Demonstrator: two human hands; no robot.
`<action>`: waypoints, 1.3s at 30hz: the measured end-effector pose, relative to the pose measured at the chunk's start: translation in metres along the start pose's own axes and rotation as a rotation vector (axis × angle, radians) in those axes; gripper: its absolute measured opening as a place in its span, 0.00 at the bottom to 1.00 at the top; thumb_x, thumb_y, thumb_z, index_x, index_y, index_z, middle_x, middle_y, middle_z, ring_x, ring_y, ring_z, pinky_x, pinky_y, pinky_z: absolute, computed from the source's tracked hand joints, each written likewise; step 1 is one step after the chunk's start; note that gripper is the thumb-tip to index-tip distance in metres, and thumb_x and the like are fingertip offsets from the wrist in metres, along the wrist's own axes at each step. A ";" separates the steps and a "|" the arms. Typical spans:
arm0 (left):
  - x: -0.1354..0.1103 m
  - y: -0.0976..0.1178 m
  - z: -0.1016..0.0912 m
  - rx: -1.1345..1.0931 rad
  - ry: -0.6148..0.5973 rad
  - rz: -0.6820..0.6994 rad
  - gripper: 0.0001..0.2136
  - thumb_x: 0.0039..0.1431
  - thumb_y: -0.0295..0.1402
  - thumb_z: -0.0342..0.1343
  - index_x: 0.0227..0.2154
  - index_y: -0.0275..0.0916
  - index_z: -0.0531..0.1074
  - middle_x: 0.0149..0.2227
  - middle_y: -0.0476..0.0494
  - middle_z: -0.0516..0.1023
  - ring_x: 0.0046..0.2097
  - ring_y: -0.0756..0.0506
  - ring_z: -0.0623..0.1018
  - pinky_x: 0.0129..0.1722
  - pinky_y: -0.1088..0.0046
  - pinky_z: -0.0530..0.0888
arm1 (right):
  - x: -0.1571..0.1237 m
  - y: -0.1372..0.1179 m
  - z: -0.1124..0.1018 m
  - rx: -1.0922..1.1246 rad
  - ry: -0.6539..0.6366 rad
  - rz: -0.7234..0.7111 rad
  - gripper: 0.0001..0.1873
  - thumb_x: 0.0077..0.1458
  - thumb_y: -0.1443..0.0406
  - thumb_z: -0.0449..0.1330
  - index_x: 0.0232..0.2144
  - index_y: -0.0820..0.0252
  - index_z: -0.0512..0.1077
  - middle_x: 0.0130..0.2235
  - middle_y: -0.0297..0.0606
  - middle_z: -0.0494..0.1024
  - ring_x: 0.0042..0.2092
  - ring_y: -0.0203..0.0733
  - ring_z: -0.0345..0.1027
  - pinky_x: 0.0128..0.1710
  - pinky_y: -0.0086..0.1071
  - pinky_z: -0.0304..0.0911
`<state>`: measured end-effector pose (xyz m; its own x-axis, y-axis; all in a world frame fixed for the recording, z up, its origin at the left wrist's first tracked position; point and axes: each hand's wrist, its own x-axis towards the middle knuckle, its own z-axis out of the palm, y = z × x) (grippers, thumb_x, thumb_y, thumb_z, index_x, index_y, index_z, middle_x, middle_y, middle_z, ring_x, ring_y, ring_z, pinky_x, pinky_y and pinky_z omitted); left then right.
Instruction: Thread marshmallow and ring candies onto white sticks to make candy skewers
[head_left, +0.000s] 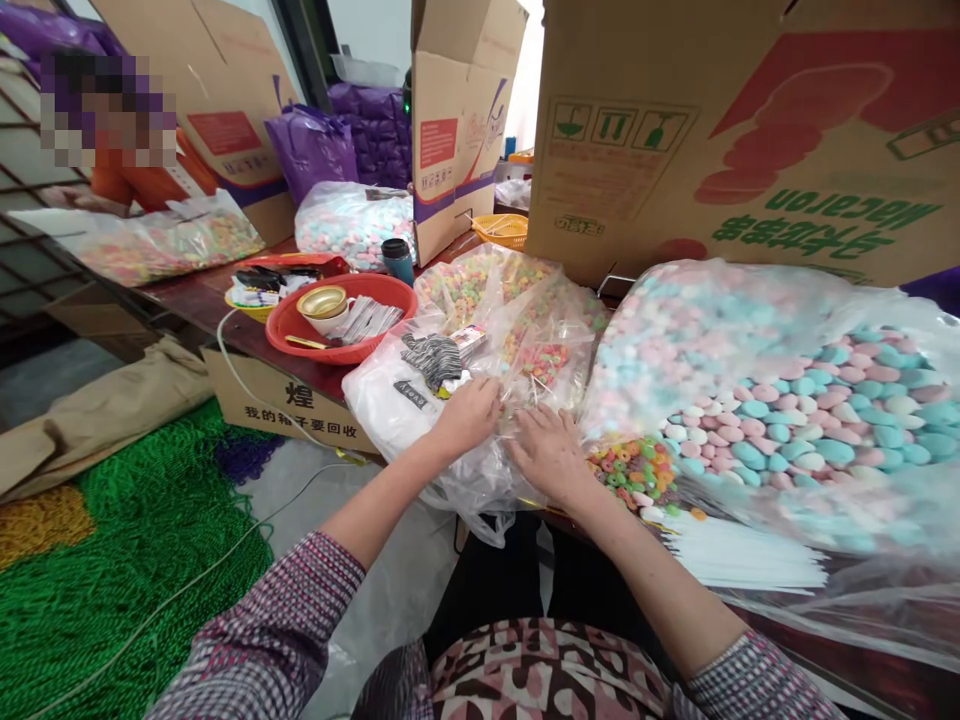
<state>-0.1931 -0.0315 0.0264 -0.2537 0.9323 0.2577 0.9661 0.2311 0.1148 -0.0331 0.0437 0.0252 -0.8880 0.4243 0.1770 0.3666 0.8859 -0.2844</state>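
My left hand (471, 412) is over the clear plastic bags on the table, its fingers curled together at the thumb; what they pinch is hidden. My right hand (551, 452) is beside it, back upward, fingers stretched out and slightly apart on clear plastic. Just beyond both hands lies a clear bag (546, 362) of pinkish ring-shaped pieces. Black-and-white striped labels (435, 360) rest on the white plastic bag (382, 390) left of my left hand. Right of my right hand is a heap of colourful rings (636, 470), with white sticks (742, 552) nearer me.
A large bag of pink, blue and white oval sweets (832, 400) fills the right. Cardboard boxes (622, 180) stand behind. A red basin (337, 350) holds bowls and packets; a dark-lidded cup (397, 262) is behind it. Another person (142, 170) sits far left. Green cords (142, 530) cover the floor.
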 end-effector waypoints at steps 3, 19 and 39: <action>0.006 0.000 0.003 -0.026 0.046 0.080 0.16 0.66 0.31 0.45 0.53 0.36 0.68 0.54 0.36 0.75 0.57 0.42 0.72 0.57 0.63 0.68 | 0.003 -0.009 0.010 0.031 -0.041 -0.020 0.24 0.60 0.62 0.53 0.57 0.60 0.69 0.60 0.48 0.72 0.66 0.61 0.54 0.65 0.62 0.40; 0.006 0.002 0.025 -0.042 0.036 0.059 0.17 0.65 0.32 0.44 0.50 0.35 0.74 0.46 0.34 0.79 0.52 0.39 0.75 0.54 0.59 0.68 | -0.063 0.029 -0.012 0.514 0.420 0.030 0.13 0.60 0.66 0.56 0.41 0.55 0.79 0.50 0.43 0.81 0.55 0.47 0.72 0.60 0.49 0.59; 0.071 0.042 0.017 -0.273 -0.268 -0.339 0.26 0.54 0.35 0.52 0.58 0.37 0.66 0.38 0.37 0.79 0.37 0.38 0.78 0.38 0.65 0.71 | -0.162 0.023 -0.019 0.752 0.458 0.056 0.14 0.62 0.72 0.54 0.43 0.56 0.77 0.38 0.40 0.83 0.41 0.39 0.78 0.42 0.32 0.74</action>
<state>-0.1698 0.0491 0.0331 -0.4951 0.8643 -0.0889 0.7747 0.4855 0.4051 0.1242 -0.0013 0.0083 -0.6164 0.6401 0.4586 -0.0167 0.5717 -0.8203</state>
